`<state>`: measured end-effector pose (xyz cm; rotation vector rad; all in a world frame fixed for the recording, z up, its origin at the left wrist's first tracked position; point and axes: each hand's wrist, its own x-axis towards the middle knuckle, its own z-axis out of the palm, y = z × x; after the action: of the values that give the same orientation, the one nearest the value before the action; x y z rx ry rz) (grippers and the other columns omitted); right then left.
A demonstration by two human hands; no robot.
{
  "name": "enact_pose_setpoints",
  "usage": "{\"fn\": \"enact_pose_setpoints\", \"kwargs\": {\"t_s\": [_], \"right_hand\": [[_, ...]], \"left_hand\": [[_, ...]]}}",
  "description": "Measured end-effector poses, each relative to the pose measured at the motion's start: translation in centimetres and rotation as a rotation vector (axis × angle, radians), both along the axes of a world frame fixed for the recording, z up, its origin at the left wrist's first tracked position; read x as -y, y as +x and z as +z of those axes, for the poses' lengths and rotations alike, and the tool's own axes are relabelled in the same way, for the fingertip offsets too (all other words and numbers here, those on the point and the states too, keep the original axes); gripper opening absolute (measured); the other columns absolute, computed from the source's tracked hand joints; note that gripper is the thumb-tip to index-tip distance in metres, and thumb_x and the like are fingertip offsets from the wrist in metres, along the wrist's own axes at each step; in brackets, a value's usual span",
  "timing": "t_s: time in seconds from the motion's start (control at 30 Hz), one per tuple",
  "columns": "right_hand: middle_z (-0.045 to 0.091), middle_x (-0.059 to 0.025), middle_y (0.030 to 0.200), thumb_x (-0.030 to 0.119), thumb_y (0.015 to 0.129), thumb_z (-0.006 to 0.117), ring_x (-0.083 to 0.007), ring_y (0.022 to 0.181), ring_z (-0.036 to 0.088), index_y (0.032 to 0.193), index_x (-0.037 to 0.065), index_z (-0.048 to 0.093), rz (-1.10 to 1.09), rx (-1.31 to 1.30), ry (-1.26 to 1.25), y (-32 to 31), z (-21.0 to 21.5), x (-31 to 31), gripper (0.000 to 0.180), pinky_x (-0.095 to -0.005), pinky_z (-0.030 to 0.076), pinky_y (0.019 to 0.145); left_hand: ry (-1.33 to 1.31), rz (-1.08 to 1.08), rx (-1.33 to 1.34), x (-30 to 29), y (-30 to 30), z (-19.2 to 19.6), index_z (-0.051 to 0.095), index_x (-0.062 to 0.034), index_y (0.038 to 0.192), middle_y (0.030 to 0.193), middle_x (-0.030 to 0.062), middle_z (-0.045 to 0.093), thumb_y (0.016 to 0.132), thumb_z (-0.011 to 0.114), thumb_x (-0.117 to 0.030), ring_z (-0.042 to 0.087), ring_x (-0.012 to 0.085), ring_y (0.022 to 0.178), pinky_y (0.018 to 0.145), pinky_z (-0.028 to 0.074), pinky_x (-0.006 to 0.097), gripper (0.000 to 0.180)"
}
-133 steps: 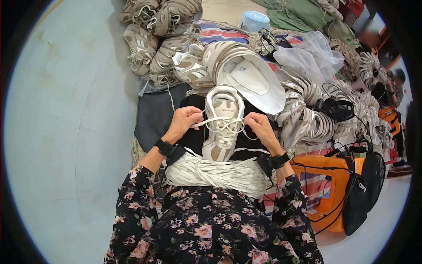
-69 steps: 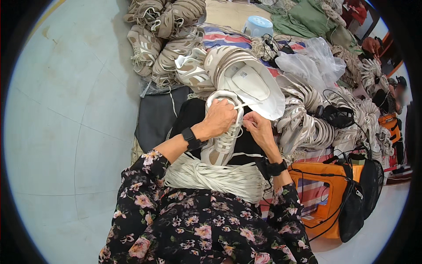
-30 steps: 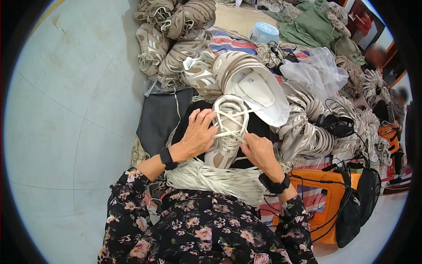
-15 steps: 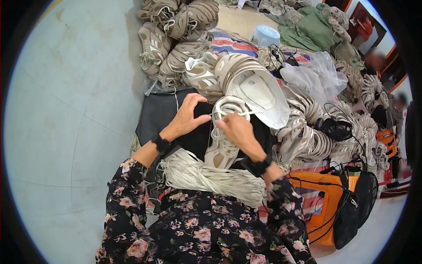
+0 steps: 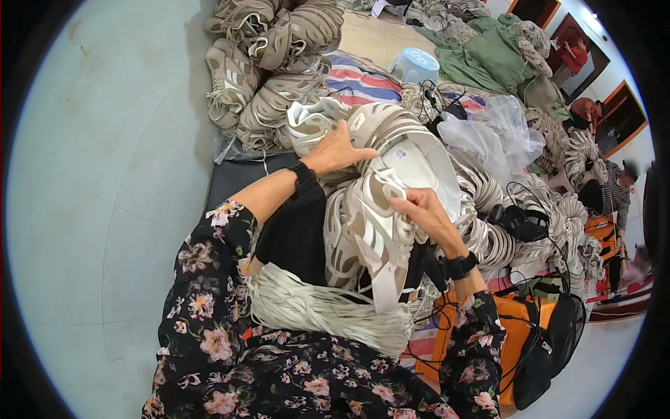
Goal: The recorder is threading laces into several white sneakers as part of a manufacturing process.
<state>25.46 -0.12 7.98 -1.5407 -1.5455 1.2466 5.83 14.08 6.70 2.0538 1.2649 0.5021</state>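
Observation:
In front of me a beige-and-white shoe upper [image 5: 377,227] stands tilted above my lap. My right hand [image 5: 427,211] pinches its laced side edge between thumb and fingers. My left hand [image 5: 342,149] reaches past it with thumb and fingers apart, over a nested stack of similar uppers [image 5: 391,122]; whether it touches them I cannot tell. A white liner-like piece [image 5: 417,164] shows inside that stack. Another upper [image 5: 307,126] lies just left of the stack. Across my lap rests a thick bundle of off-white shoelaces [image 5: 328,307].
More stacked uppers [image 5: 279,105] are piled at the far left, and others [image 5: 488,237] to the right. An orange stool [image 5: 513,325] with black cables and a black bag [image 5: 551,356] stands at my right. Farther off are a blue-white stool [image 5: 417,64], clear plastic bags [image 5: 495,136] and people.
Both hands have let go of the lace ends. The right hand now grips the upper, which has turned onto its side. My left hand has moved right, toward the stack.

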Motion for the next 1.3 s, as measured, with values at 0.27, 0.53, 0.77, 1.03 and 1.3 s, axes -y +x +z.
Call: {"fn": "enact_pose_setpoints", "kwargs": {"t_s": [0.27, 0.53, 0.77, 1.03, 1.3], "right_hand": [[0.064, -0.0028, 0.077, 0.015, 0.082, 0.061, -0.0056, 0.064, 0.057, 0.091, -0.002, 0.065, -0.190, -0.465, 0.011, 3.3, 2.6, -1.6, 0.020, -0.0183, 0.043, 0.055], [0.057, 0.0049, 0.065, 0.024, 0.084, 0.062, -0.0009, 0.050, 0.049, 0.085, 0.006, 0.062, -0.142, -0.417, -0.249, 15.5, -7.3, -7.5, 0.018, -0.0164, 0.037, 0.041], [0.062, -0.0052, 0.084, 0.017, 0.080, 0.065, -0.0120, 0.069, 0.055, 0.100, 0.001, 0.060, -0.238, 0.072, 0.044, 11.0, -0.6, -4.7, 0.026, -0.0269, 0.044, 0.062], [0.052, -0.0220, 0.103, 0.014, 0.075, 0.066, -0.0352, 0.093, 0.055, 0.117, -0.007, 0.043, 0.444, 0.203, 0.289, -4.2, 0.5, 6.5, 0.053, -0.0395, 0.047, 0.080], [0.052, -0.0159, 0.081, 0.022, 0.066, 0.071, -0.0308, 0.070, 0.053, 0.132, -0.002, 0.033, -0.111, 1.248, 0.333, 3.2, -0.2, 3.6, 0.080, -0.0402, 0.044, 0.063]], "left_hand": [[-0.057, 0.018, 0.111, -3.6, 2.4, -3.9, 0.025, 0.0088, 0.116, 0.090, 0.0362, 0.055, 0.066, 0.070, -0.027, 0.058, 0.0461, 0.086, 0.077, 0.046, 0.045, 0.076], [0.282, -0.006, 0.215, -3.9, 5.4, -8.5, 0.017, 0.0048, 0.122, 0.093, 0.0363, 0.053, 0.071, 0.067, -0.019, 0.055, 0.0500, 0.085, 0.079, 0.044, 0.048, 0.075], [0.042, -0.043, 0.052, -4.4, 5.4, -5.6, 0.014, 0.0084, 0.118, 0.086, 0.0396, 0.052, 0.073, 0.065, -0.019, 0.056, 0.0504, 0.081, 0.072, 0.046, 0.050, 0.073], [0.072, -0.099, 0.115, -4.8, 5.8, -5.9, 0.019, 0.0088, 0.115, 0.088, 0.0386, 0.052, 0.071, 0.067, -0.019, 0.057, 0.0489, 0.080, 0.071, 0.047, 0.047, 0.071], [0.138, -0.056, 0.179, -5.4, 4.4, -7.5, 0.023, 0.0058, 0.113, 0.079, 0.0339, 0.055, 0.067, 0.071, -0.024, 0.057, 0.0472, 0.073, 0.065, 0.046, 0.048, 0.073]]}}
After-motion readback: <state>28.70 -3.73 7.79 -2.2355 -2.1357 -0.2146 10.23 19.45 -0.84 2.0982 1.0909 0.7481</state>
